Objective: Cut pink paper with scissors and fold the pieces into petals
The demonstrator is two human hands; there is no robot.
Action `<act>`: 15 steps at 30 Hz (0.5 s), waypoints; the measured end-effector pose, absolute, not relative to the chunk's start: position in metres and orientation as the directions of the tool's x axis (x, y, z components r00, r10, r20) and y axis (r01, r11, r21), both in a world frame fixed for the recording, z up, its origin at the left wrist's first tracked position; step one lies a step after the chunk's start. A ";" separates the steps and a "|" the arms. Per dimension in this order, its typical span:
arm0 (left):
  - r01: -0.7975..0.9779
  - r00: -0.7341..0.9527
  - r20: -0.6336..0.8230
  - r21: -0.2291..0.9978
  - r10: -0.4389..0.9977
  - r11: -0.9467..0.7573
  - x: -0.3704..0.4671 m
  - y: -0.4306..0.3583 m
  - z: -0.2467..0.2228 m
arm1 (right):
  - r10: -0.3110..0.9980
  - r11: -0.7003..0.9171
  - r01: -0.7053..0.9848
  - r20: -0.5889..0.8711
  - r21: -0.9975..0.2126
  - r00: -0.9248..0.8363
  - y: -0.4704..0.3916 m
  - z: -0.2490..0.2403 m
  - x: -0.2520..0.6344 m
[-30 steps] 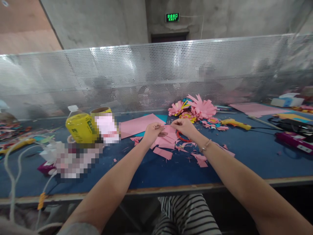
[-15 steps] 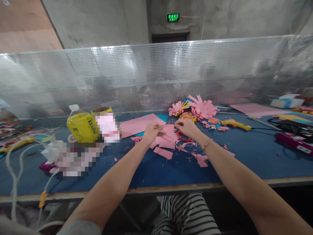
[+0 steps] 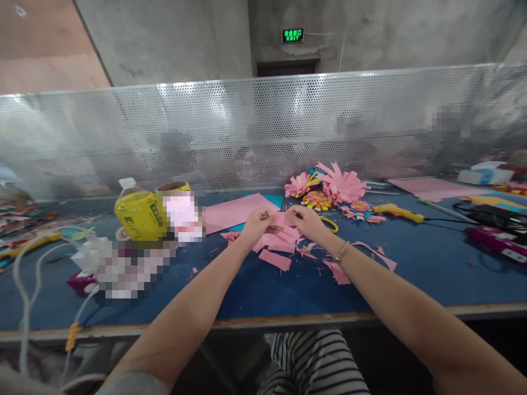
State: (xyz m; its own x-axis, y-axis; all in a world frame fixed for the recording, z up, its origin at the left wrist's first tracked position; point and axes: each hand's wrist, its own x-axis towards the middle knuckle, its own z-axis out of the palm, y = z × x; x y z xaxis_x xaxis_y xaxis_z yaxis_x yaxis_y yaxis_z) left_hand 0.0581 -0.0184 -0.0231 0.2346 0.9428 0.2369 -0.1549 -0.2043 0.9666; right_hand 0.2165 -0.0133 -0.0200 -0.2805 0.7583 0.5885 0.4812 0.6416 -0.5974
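Between my two hands stretches a small piece of pink paper (image 3: 280,219). My left hand (image 3: 258,224) pinches its left end, and my right hand (image 3: 303,220) grips the right end, a bracelet on that wrist. Below them lie loose pink paper pieces (image 3: 275,260) and thin scraps. Just behind my right hand shows a yellow loop (image 3: 329,224), perhaps a scissors handle, the rest of it hidden. Past my left hand rests a large pink sheet (image 3: 234,211) over a blue one. Pink paper flowers (image 3: 341,185) with yellow and blue parts are heaped beyond my right hand.
At left stand a yellow-labelled bottle (image 3: 140,214) and a tape roll (image 3: 173,187), near a blurred phone-like screen. A yellow glue gun (image 3: 398,212) lies at right, its cord running toward a purple power strip (image 3: 500,244). A perforated metal panel (image 3: 230,131) closes off the back.
My right hand has moved slightly left and down, closer to my left hand. The pink piece now spans both hands, and a yellow loop shows behind the right one.
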 end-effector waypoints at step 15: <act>0.073 0.199 0.403 0.903 0.894 -0.423 0.053 -0.012 -0.023 | 0.724 0.671 0.555 0.596 -0.491 -0.348 -0.023 -0.010 0.218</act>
